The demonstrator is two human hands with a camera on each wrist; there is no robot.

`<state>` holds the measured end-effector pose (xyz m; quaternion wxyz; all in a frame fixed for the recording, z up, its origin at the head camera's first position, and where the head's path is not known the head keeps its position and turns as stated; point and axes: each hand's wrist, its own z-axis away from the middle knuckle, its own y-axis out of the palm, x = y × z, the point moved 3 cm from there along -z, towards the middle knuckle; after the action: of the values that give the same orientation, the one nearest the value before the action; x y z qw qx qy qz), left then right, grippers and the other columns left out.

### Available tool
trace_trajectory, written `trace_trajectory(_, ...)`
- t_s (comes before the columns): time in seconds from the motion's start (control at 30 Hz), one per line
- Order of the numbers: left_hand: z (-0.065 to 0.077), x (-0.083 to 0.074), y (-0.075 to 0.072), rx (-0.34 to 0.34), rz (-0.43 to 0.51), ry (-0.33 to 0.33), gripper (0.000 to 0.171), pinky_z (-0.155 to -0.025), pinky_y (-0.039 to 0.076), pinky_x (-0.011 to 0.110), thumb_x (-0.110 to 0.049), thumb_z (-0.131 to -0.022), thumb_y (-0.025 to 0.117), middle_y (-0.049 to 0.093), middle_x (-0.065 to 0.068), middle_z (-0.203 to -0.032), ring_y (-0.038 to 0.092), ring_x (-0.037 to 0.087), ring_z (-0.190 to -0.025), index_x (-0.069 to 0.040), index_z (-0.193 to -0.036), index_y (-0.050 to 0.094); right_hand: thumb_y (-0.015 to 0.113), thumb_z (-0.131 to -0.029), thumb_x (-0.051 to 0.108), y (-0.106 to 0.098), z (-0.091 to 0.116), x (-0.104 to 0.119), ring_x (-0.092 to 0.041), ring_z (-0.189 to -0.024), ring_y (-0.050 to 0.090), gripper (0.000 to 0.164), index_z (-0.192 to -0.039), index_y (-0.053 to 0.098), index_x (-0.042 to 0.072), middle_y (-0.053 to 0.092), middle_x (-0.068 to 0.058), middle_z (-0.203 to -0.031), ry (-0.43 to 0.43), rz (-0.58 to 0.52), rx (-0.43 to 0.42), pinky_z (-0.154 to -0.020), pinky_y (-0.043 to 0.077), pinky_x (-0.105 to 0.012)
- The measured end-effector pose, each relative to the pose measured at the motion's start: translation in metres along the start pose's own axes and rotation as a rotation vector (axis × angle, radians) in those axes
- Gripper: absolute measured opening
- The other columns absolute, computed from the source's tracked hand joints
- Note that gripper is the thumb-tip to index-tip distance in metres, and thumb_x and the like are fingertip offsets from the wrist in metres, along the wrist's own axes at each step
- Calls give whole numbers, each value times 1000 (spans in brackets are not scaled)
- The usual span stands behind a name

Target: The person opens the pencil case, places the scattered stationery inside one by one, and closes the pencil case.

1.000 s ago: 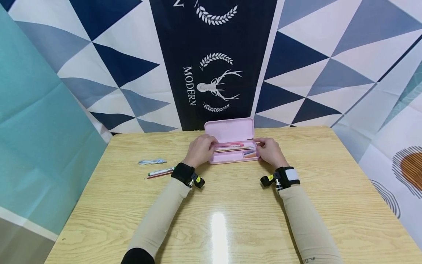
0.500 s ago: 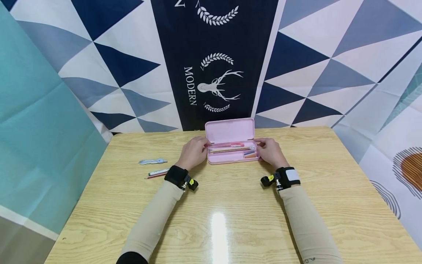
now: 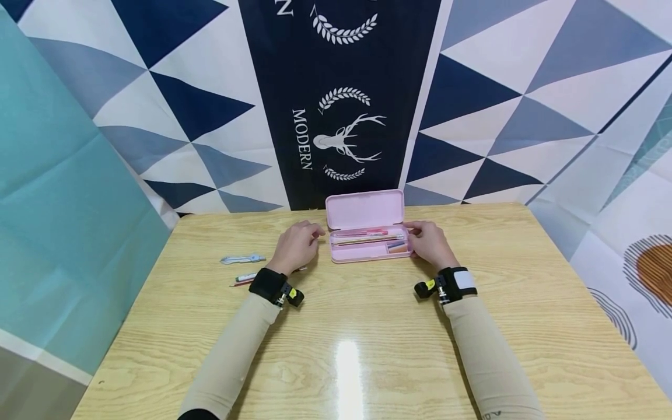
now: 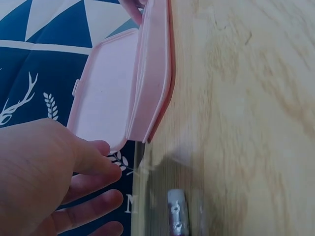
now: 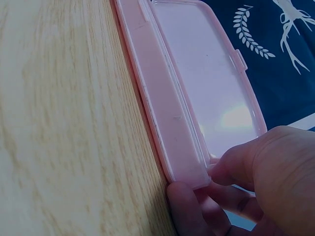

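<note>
A pink pencil case [image 3: 364, 210] lies with its lid raised at the table's back edge. Inside are several pencils [image 3: 367, 240], a pink pen-like item and a small orange-and-blue block [image 3: 397, 248] in the right compartment. My right hand [image 3: 427, 244] grips the case's right end; in the right wrist view, thumb and fingers [image 5: 184, 206] pinch that corner. My left hand [image 3: 295, 248] hovers just left of the case, apart from it, its fingers loosely bent and holding nothing. Under its wrist lie a green-capped marker [image 3: 245, 277] and a red pencil [image 3: 240, 284], partly hidden.
A light blue drawing compass [image 3: 242, 258] lies on the wooden table [image 3: 388, 350] to the left of the left hand. A patterned cloth [image 3: 210, 116] hangs right behind the table's back edge.
My left hand has let go of the case's left end and moved left, away from it. The right hand keeps its grip and the case stays in place.
</note>
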<state>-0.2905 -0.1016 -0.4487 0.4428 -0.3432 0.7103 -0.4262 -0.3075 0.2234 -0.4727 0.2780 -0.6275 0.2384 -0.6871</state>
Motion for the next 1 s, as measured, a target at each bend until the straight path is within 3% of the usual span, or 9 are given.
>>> trace_trajectory(0.53, 16, 12, -11, -11, -11, 13, 22, -73, 58, 43, -9, -91, 62, 72, 4, -100, 66, 23, -93, -16, -107, 76, 50, -97, 8, -1, -1, -1, -13, -58, 63, 41, -137, 60, 4, 69, -23, -107, -54, -11, -15, -49, 54, -24)
trace_trajectory(0.77, 23, 16, -18, -19, -13, 5, 22, -78, 59, 45, -9, -91, 63, 72, 6, -104, 66, 26, -103, -15, -108, 77, 50, -98, 7, -2, 0, -1, -13, -58, 63, 42, -138, 59, 3, 68, -24, -108, -58, -8, -6, -50, 54, -23)
trace_trajectory(1.0, 31, 23, -21, -25, -26, -6, 22, -70, 58, 41, -7, -90, 63, 72, 6, -101, 65, 24, -93, -14, -107, 77, 51, -98, 8, -2, 0, 0, -13, -57, 63, 41, -138, 59, 5, 68, -22, -104, -46, 4, -3, -50, 54, -23)
